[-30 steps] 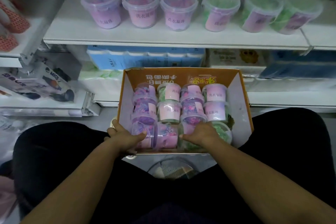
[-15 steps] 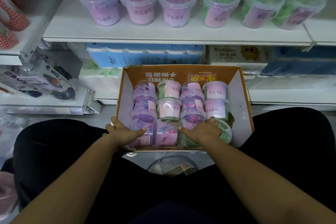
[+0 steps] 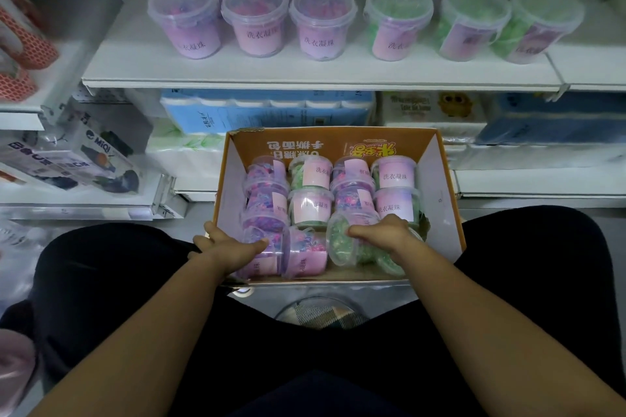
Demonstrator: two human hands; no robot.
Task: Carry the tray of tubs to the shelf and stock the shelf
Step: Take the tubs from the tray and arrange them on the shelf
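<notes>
A cardboard tray (image 3: 443, 186) sits on the floor between my knees, packed with several lidded tubs lying on their sides. My left hand (image 3: 230, 245) grips a purple tub (image 3: 261, 264) at the tray's near left corner. My right hand (image 3: 382, 234) is closed over a green tub (image 3: 342, 242) at the near right, its lid facing left and slightly raised. The white shelf (image 3: 305, 73) above holds purple tubs (image 3: 255, 19) on the left and green tubs (image 3: 398, 20) on the right, standing upright in two rows.
Blue and white tissue packs (image 3: 267, 112) fill the lower shelf behind the tray. Boxed goods (image 3: 98, 159) lie on a low shelf at left, orange-patterned items (image 3: 23, 44) above them. A round floor drain (image 3: 320, 313) lies just in front of the tray.
My right hand has tipped the green tub up out of its row, turning its lid leftward. My left hand keeps its hold on the purple tub. The view has shifted slightly downward.
</notes>
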